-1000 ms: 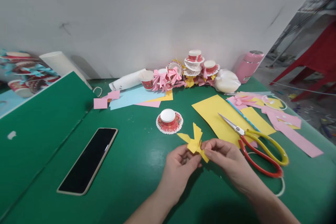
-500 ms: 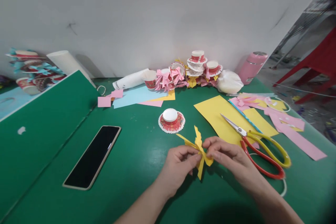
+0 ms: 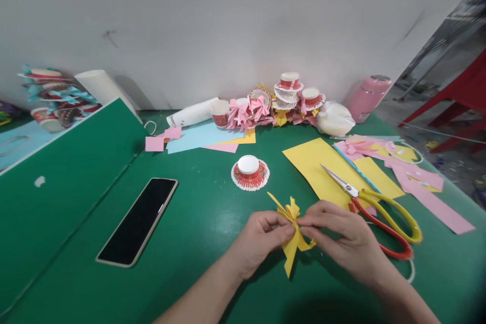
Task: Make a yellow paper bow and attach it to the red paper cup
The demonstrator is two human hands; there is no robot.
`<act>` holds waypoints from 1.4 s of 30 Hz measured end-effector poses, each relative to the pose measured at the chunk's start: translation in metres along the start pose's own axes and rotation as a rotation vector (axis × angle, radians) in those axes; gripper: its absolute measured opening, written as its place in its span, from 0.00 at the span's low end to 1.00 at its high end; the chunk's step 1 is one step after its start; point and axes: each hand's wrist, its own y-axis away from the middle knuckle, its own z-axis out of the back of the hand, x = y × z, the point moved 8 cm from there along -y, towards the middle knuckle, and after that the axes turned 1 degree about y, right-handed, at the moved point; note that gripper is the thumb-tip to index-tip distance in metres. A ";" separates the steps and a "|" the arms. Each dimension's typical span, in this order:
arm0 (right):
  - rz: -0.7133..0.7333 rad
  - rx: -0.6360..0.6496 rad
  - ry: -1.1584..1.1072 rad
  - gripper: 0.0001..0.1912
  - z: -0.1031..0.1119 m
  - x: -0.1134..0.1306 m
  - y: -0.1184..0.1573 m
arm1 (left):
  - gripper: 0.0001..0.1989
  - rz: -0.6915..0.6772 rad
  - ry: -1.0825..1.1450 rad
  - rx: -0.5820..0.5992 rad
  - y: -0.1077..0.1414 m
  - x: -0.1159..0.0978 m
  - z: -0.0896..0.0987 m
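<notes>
Left hand [image 3: 261, 243]: fingers clamped on middle of yellow paper bow [image 3: 291, 235], held just above green surface [image 3: 197, 223]. Right hand [image 3: 341, 238]: thumb and index at the bow's middle too, tips slightly apart; can't tell if they grip it. Small red-and-white paper hat [image 3: 248, 172] sits beyond the hands. Scissors [image 3: 351, 191] lie partly on yellow sheet [image 3: 309, 162], right of the bow. Black phone [image 3: 138, 220] flat, well left.

Soft, even light leaves faint glare on the green table [image 3: 212, 207], with the upper-right corner darkened and blurred
</notes>
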 end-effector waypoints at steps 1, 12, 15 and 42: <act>0.022 0.003 0.015 0.08 -0.001 0.002 0.000 | 0.13 0.004 0.000 0.003 0.000 0.001 0.000; 0.236 0.036 0.384 0.10 -0.006 0.027 -0.001 | 0.12 -0.004 0.002 0.001 -0.002 0.006 0.004; 0.258 0.029 0.450 0.11 -0.008 0.031 -0.002 | 0.12 -0.005 0.023 0.005 -0.002 0.007 0.004; 0.210 0.013 0.469 0.11 -0.018 0.029 -0.003 | 0.12 -0.025 0.029 -0.042 0.000 0.005 0.005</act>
